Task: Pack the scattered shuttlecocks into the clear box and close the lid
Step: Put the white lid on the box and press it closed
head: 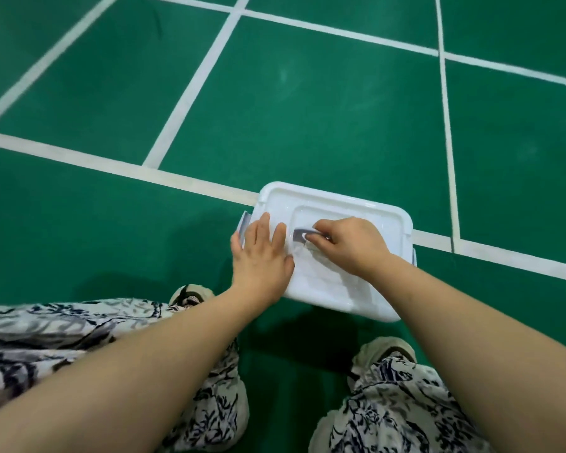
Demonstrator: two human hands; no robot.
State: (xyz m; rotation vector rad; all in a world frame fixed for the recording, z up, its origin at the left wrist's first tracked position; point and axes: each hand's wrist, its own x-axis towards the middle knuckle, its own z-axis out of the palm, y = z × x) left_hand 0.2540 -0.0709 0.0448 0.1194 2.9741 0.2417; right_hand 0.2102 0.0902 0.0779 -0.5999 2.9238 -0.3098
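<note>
**Patterned trousers (62, 335) nearest, both hands on lid (334, 289)**

Lid covers the clear box, which is hidden beneath it, on the green court floor (307, 109). Left hand (262, 253) lies flat with straight fingers, pressing the lid's left part. Right hand (350, 245) pinches the grey handle (299, 235) at lid centre. Side latch (244, 223) at the lid's left edge looks flipped out. No shuttlecocks visible, probably inside. Risk: lifting by the handle while unlatched could pop the lid and spill them.
</note>
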